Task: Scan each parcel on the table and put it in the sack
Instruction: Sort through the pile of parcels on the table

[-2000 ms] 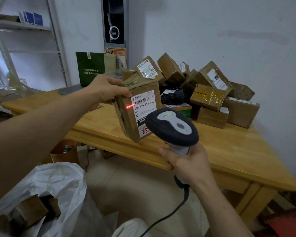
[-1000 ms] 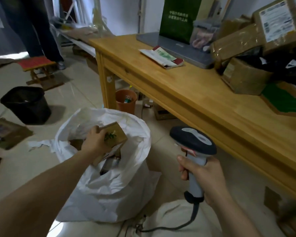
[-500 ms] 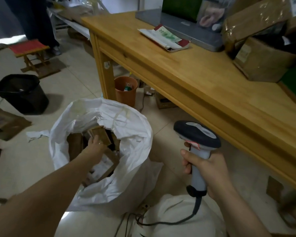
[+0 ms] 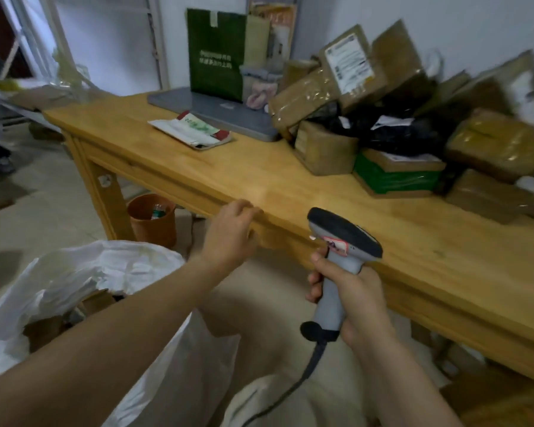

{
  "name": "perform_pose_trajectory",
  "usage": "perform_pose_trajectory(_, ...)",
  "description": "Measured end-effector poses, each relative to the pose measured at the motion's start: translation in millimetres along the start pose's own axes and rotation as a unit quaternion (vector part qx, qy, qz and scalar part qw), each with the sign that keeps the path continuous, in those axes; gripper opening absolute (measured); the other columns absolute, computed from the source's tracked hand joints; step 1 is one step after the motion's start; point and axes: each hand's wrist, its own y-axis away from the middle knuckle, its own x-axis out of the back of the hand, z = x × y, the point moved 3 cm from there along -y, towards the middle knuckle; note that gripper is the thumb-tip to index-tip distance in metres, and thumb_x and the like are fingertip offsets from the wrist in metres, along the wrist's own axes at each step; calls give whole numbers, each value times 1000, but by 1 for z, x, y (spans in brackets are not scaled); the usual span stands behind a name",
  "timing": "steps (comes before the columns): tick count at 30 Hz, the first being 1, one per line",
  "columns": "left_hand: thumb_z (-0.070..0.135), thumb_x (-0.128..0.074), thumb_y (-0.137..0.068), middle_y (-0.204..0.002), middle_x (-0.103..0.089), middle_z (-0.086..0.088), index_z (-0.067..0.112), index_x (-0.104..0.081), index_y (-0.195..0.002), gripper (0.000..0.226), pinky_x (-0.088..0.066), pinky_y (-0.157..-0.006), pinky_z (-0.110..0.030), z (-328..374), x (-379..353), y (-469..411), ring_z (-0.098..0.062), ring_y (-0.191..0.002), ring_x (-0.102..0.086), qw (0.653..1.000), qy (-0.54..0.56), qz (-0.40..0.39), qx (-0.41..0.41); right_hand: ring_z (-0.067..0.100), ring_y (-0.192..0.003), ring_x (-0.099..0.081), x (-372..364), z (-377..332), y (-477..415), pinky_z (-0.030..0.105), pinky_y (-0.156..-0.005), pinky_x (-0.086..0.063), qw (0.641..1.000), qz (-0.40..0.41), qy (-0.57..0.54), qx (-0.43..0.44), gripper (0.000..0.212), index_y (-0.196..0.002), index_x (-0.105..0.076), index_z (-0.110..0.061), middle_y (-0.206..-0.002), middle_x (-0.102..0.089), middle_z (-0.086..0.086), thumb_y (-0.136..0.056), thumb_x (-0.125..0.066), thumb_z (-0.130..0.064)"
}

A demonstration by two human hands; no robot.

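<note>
Several brown cardboard parcels (image 4: 324,149) lie heaped at the right back of the wooden table (image 4: 259,180), with black bags and a green-banded box (image 4: 395,175) among them. The white sack (image 4: 84,282) stands on the floor at lower left, brown boxes showing inside. My left hand (image 4: 232,232) hovers empty at the table's front edge, fingers loosely curled. My right hand (image 4: 349,294) grips the grey barcode scanner (image 4: 342,241) by its handle, its black head level with the table edge and its cable hanging down.
A grey laptop (image 4: 216,115), a green paper bag (image 4: 216,53) and a white-green pouch (image 4: 191,129) sit on the table's left part. An orange bin (image 4: 151,220) stands under the table. A shelf frame fills the far left.
My left hand let go of the parcel inside the sack and rose empty to the table edge. The view swung up from the sack to the table. The scanner stayed in my right hand.
</note>
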Motion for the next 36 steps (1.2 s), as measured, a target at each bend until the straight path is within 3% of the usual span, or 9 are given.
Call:
perform_pose_trajectory(7, 24, -63, -90, -134, -51, -10, 9, -51, -137, 51, -39, -102, -36, 143, -32, -88, -27, -126, -45, 995, 48, -2, -91, 15, -43, -49, 80, -63, -5, 27, -44, -46, 997, 50, -51, 38, 4, -85, -64, -5, -54, -56, 6, -84, -67, -7)
perform_pose_trajectory(12, 23, -54, -97, -141, -42, -8, 10, -43, -143, 49, -37, -103, -35, 208, -57, -154, -26, -132, -36, 996, 52, 3, -76, 18, -44, -49, 122, -83, -10, 31, -48, -46, 994, 68, -60, 59, 12, -92, -65, 0, -57, -56, 10, -82, -69, -6)
perform_pose_trajectory(18, 35, -59, -95, -144, -38, -8, 15, -34, -146, 61, -46, -95, -42, 244, -71, -217, -27, -135, -32, 998, -46, -13, -47, 20, -44, -50, 149, -91, -20, 33, -50, -46, 994, 83, -55, 45, 11, -90, -66, -2, -56, -58, 12, -82, -71, -7)
perform_pose_trajectory(22, 19, -54, -98, -131, -48, -11, 20, -52, -134, 37, -45, -83, -42, 254, -80, -236, -31, -127, -38, 985, -155, -35, -60, 22, -42, -48, 159, -90, -22, 31, -48, -42, 994, 84, -57, 37, 5, -79, -66, -2, -55, -57, 15, -81, -71, -4)
perform_pose_trajectory(26, 5, -44, -96, -110, -62, -15, 9, -65, -115, 29, -44, -67, -38, 252, -59, -245, -33, -99, -58, 998, 4, 55, 16, 22, -40, -48, 164, -87, -20, 29, -45, -42, 994, 88, -53, 41, 7, -75, -65, -1, -53, -56, 16, -79, -71, -3)
perform_pose_trajectory(29, 10, -44, -97, -118, -63, -16, 6, -65, -118, 29, -47, -87, -39, 243, -22, -254, -34, -108, -58, 973, 162, 135, 99, 23, -40, -47, 165, -85, -12, 30, -48, -42, 993, 91, -61, 37, 7, -78, -65, 1, -54, -56, 17, -79, -71, -2)
perform_pose_trajectory(31, 12, -44, -97, -118, -64, -16, 5, -66, -116, 30, -45, -92, -36, 238, 8, -256, -33, -110, -58, 951, 223, 170, 129, 23, -41, -47, 164, -85, -6, 31, -49, -42, 994, 88, -61, 38, 6, -81, -66, 0, -55, -56, 16, -80, -71, -3)
perform_pose_trajectory(34, 10, -45, -98, -114, -64, -8, 6, -65, -117, 28, -45, -91, -27, 239, 48, -237, -22, -107, -59, 932, 275, 208, 110, 22, -43, -48, 163, -85, 7, 33, -51, -44, 993, 90, -68, 37, 8, -85, -67, 0, -56, -56, 15, -80, -71, -4)
perform_pose_trajectory(36, 10, -50, -97, -111, -64, -4, 8, -64, -115, 23, -48, -95, -30, 243, 64, -208, -18, -105, -59, 920, 330, 201, 60, 22, -44, -49, 164, -84, 17, 33, -50, -46, 991, 103, -76, 39, 13, -91, -67, 2, -56, -57, 13, -80, -71, -5)
